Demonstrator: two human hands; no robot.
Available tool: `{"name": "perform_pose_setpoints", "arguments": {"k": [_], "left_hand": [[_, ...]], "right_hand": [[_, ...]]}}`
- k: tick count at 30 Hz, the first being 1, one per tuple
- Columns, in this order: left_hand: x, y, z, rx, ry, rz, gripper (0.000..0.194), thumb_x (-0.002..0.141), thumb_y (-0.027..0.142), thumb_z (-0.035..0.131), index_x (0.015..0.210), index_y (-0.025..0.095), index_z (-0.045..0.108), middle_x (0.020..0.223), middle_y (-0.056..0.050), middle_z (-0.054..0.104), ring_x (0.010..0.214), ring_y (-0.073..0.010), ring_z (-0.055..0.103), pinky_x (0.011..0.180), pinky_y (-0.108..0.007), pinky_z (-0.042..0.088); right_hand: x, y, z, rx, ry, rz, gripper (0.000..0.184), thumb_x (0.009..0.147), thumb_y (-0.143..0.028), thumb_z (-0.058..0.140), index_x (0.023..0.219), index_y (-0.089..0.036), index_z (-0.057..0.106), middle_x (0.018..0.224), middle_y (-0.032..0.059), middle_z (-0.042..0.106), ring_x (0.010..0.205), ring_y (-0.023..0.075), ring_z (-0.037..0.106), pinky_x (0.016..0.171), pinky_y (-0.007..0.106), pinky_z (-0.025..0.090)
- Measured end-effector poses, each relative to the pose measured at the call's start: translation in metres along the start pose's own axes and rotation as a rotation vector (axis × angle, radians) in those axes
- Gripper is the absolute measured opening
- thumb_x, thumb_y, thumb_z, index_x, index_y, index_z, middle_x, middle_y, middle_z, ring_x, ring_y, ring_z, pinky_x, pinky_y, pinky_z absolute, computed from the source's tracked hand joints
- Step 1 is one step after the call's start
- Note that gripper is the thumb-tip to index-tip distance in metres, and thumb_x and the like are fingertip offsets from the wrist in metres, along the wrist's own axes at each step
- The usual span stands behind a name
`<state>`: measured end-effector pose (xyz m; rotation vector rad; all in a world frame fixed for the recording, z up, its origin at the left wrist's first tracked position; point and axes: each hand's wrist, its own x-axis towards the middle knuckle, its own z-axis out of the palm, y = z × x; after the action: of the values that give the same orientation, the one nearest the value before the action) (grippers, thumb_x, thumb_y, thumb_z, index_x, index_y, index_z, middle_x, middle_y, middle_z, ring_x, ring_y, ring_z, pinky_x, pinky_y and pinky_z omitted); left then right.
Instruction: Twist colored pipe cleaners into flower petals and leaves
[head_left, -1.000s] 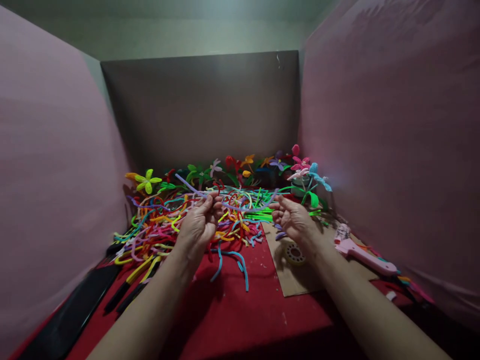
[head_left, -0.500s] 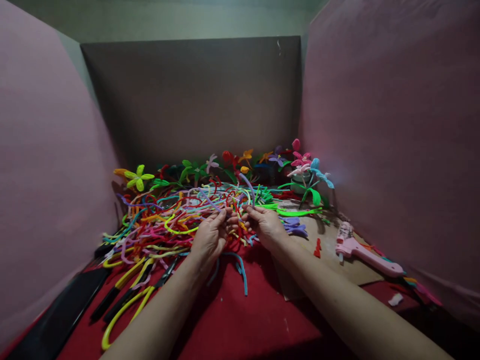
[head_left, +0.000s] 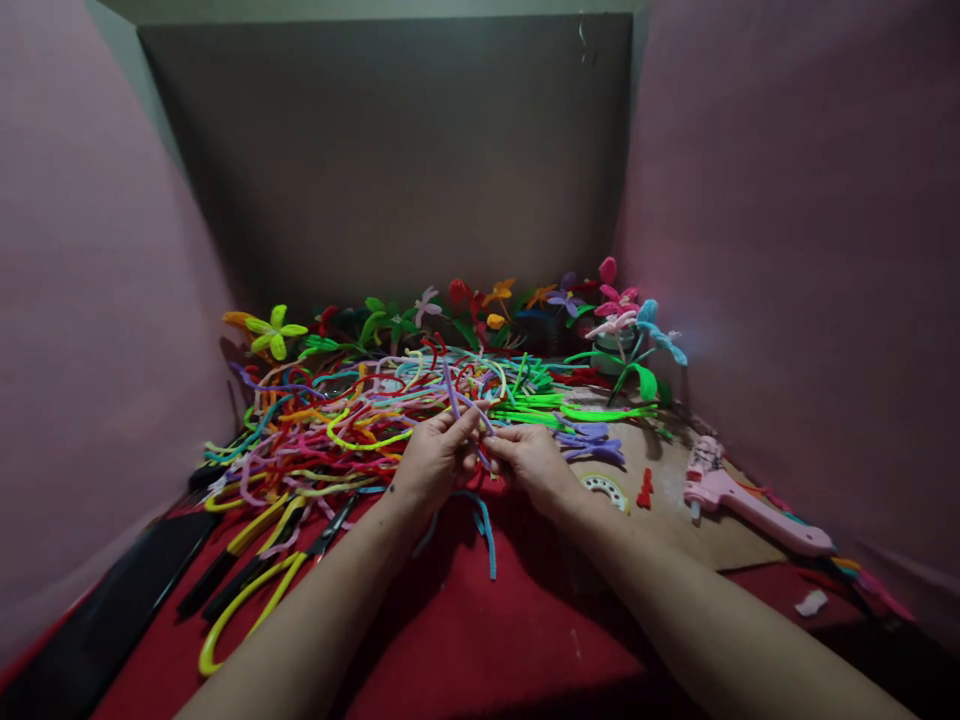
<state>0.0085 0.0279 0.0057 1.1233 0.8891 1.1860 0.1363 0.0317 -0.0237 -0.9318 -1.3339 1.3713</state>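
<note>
Both hands meet at the front of a heap of colourful pipe cleaners (head_left: 375,420). A purple pipe cleaner (head_left: 451,388) is pinched in my left hand (head_left: 439,455), its upper end sticking up past the fingers. My right hand (head_left: 529,460) closes thumb and finger on the same purple stem, which crosses over itself between the hands. Just below them a bent blue pipe cleaner (head_left: 489,540) lies on the red cloth (head_left: 480,640). Beyond my right hand are purple looped petals (head_left: 592,442) and green pipe cleaners (head_left: 607,412).
A pink glue gun (head_left: 750,505) lies on cardboard (head_left: 675,535) at right, near a white ring-shaped roll (head_left: 604,490) and a small red piece (head_left: 645,490). Yellow-handled scissors (head_left: 214,625) and pliers (head_left: 247,540) rest at left. Finished pipe-cleaner flowers (head_left: 277,332) line the back.
My hands have drawn closer together, and the purple strands, which stood apart, now cross between my fingers. The view has tilted down slightly, and the white roll beside my right wrist has come into sight.
</note>
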Motion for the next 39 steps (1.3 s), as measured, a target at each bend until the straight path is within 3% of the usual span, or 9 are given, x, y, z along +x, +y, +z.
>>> {"name": "perform_pose_setpoints", "arguments": {"k": [5,9,12,19,25,32,35,39], "left_hand": [[-0.001,0.006,0.000,-0.026,0.019,0.023,0.024,0.072,0.036,0.062,0.078,0.013,0.059,0.036,0.008,0.038,0.029,-0.0022,0.029,0.032,-0.013,0.020],[0.000,0.012,-0.003,-0.095,-0.022,0.075,0.021,0.072,0.033,0.062,0.077,0.013,0.057,0.051,0.002,0.056,0.033,-0.0014,0.035,0.036,-0.014,0.028],[0.000,0.014,-0.005,-0.093,0.023,0.098,0.021,0.070,0.030,0.065,0.080,0.012,0.058,0.065,-0.003,0.064,0.033,0.0001,0.035,0.035,-0.013,0.025],[0.000,0.016,-0.008,-0.135,-0.003,0.110,0.019,0.072,0.029,0.062,0.076,0.012,0.058,0.054,0.001,0.058,0.031,-0.0005,0.033,0.033,-0.014,0.025],[0.002,0.021,-0.013,-0.113,-0.009,0.112,0.018,0.073,0.029,0.062,0.079,0.011,0.060,0.046,0.002,0.053,0.032,-0.0055,0.040,0.033,-0.017,0.031],[0.001,0.025,-0.016,-0.170,0.025,0.133,0.012,0.076,0.023,0.059,0.076,0.010,0.060,0.059,-0.003,0.061,0.038,-0.0054,0.045,0.035,-0.017,0.038],[0.001,0.025,-0.018,-0.166,0.020,0.165,0.013,0.077,0.023,0.058,0.074,0.010,0.059,0.059,-0.003,0.060,0.038,-0.0056,0.046,0.034,-0.017,0.039],[0.003,0.026,-0.020,-0.167,0.013,0.239,0.012,0.076,0.023,0.059,0.073,0.011,0.059,0.060,-0.003,0.060,0.039,-0.0066,0.048,0.037,-0.019,0.042]], "right_hand": [[-0.006,-0.006,0.003,-0.088,-0.109,0.022,0.029,0.071,-0.034,0.056,0.051,-0.013,0.051,0.041,-0.0054,0.039,0.034,0.0029,0.027,0.036,0.020,0.016],[-0.010,-0.012,0.004,-0.045,-0.182,0.043,0.037,0.070,-0.045,0.057,0.051,-0.015,0.046,0.039,-0.0075,0.032,0.034,0.0030,0.023,0.036,0.021,0.014],[-0.012,-0.014,0.005,-0.109,-0.210,0.065,0.030,0.069,-0.038,0.059,0.053,-0.014,0.050,0.038,-0.0081,0.032,0.035,0.0028,0.023,0.038,0.021,0.015],[-0.014,-0.011,0.005,-0.203,-0.277,0.065,0.019,0.073,-0.029,0.054,0.062,-0.014,0.058,0.039,-0.0070,0.039,0.032,0.0039,0.032,0.036,0.019,0.021],[-0.013,-0.006,0.005,0.015,-0.301,0.128,0.035,0.073,-0.049,0.053,0.072,-0.014,0.057,0.050,-0.0028,0.051,0.036,0.0052,0.041,0.036,0.018,0.027],[-0.016,-0.013,0.007,0.155,-0.265,0.171,0.032,0.073,-0.043,0.057,0.070,-0.011,0.060,0.042,-0.0080,0.032,0.034,0.0025,0.022,0.034,0.018,0.013],[-0.015,-0.014,0.005,0.272,-0.262,0.208,0.035,0.076,-0.046,0.051,0.072,-0.012,0.060,0.047,-0.0049,0.041,0.035,0.0042,0.029,0.035,0.019,0.019],[-0.012,-0.012,0.001,0.402,-0.325,0.299,0.025,0.074,-0.034,0.055,0.075,-0.010,0.062,0.054,-0.0027,0.046,0.041,0.0053,0.035,0.038,0.020,0.025]]}}
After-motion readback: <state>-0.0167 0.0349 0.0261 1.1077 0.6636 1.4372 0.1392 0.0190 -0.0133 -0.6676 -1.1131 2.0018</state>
